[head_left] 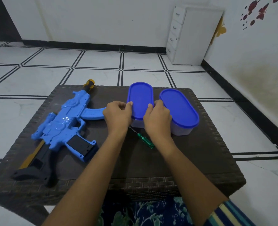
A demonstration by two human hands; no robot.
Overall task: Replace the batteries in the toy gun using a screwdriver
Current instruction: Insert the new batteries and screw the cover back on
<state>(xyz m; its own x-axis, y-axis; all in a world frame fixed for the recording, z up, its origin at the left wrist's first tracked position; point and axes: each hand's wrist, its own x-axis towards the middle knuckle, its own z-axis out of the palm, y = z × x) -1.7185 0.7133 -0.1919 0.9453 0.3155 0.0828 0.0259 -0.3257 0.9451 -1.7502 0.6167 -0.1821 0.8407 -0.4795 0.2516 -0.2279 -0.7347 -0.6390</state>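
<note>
A blue toy gun (66,121) with a black stock and a yellow muzzle lies on the left half of the dark woven table (200,157). A green-handled screwdriver (144,141) lies in the middle, between my forearms. Two oval containers with blue lids stand at the back right. My left hand (117,116) and my right hand (157,119) both grip the near end of the left container (140,97), thumbs on the lid's edge. The lid sits on the container. No batteries are visible.
The second lidded container (179,110) stands right beside the first, touching my right hand. The table is low, on a white tiled floor. A white drawer unit (188,36) stands in the far right corner by the wall.
</note>
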